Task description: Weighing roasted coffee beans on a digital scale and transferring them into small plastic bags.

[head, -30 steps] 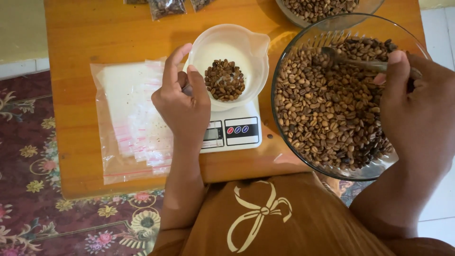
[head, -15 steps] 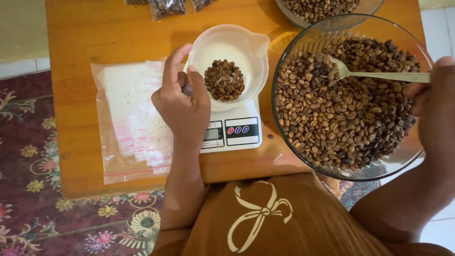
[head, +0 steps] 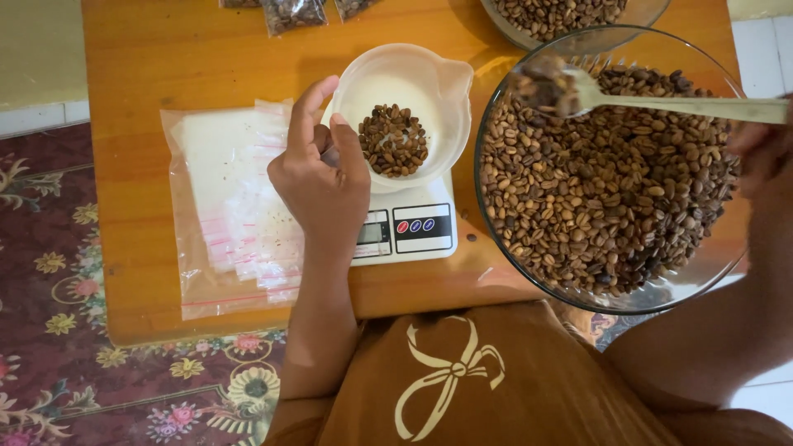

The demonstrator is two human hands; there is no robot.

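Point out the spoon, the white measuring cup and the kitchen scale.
spoon (head: pixel 661 105), head view, on the middle of its metal handle.
white measuring cup (head: pixel 413 70), head view, on the bare inner wall above the beans.
kitchen scale (head: pixel 421 227), head view, on its front panel beside the display.

cup of beans (head: pixel 402 111) on scale (head: pixel 406 229); bags (head: pixel 235 202) left of it, bean bowl (head: pixel 607 177) right, all on table (head: pixel 140 74).

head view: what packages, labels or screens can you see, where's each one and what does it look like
Scale screen: small grey rectangle on the white scale's front, beside the left hand.
Button label: dark-edged rectangle with coloured dots, right of the screen.
Clear bags: flat stack, table left.
Filled bags: top edge.
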